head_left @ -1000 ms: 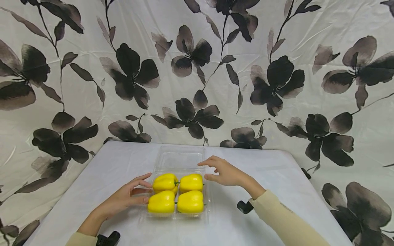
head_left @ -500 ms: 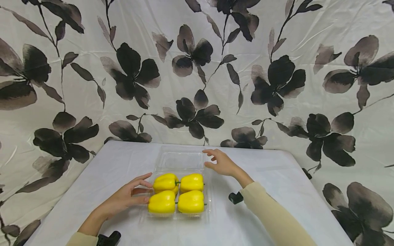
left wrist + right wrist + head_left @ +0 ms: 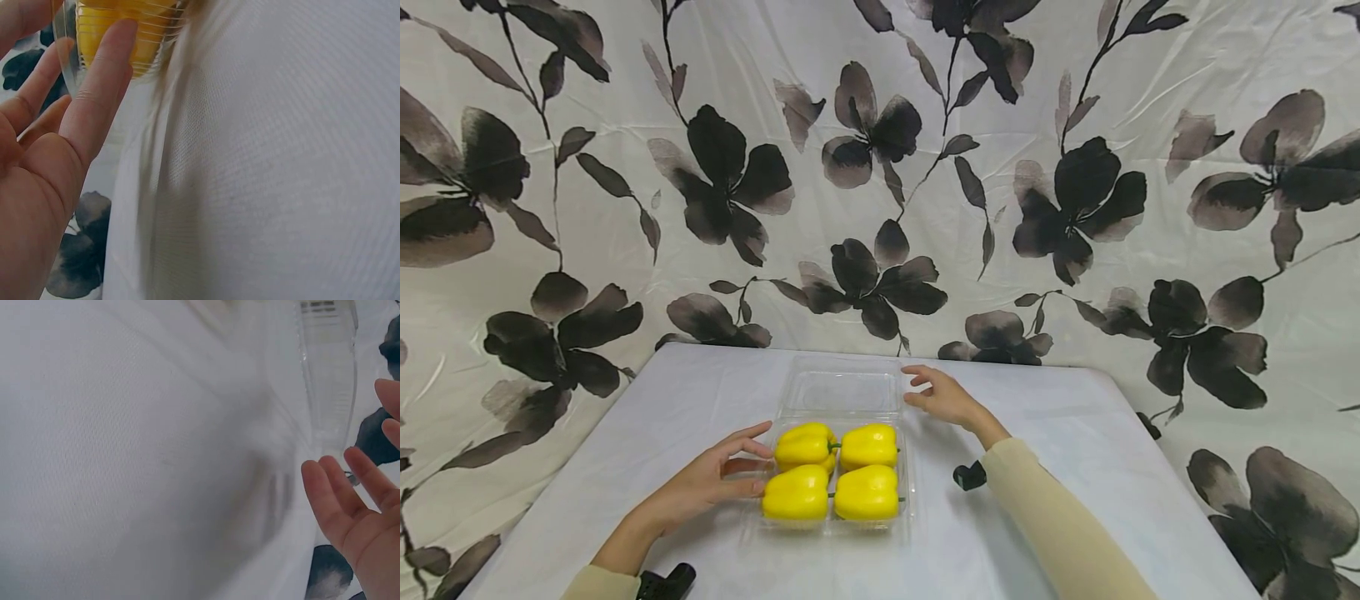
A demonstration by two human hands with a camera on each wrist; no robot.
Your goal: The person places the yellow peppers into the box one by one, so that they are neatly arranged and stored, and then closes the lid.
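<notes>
A clear plastic clamshell container (image 3: 911, 492) lies on the table with several yellow bell peppers (image 3: 867, 493) in its base. Its lid (image 3: 847, 392) is folded back, away from the person. My left hand (image 3: 711, 479) is at the base's left side, fingers extended. In the left wrist view, a straight digit lies against the container's ribbed wall (image 3: 153, 31), and a pepper (image 3: 94, 31) shows through it. At the lid's right edge is my right hand (image 3: 951, 398), fingers loosely bent. In the right wrist view, its fingertips (image 3: 312, 472) are just beside the lid's side wall (image 3: 331, 394).
A white cloth covers the table (image 3: 1015, 550). Behind its far edge hangs a white curtain (image 3: 970, 275) with a dark flower print. Black wrist cameras (image 3: 970, 476) are worn at both cuffs.
My right hand has moved from beside the back right pepper, away from the person and slightly right, to the lid's right edge. My left hand and the peppers have stayed in place.
</notes>
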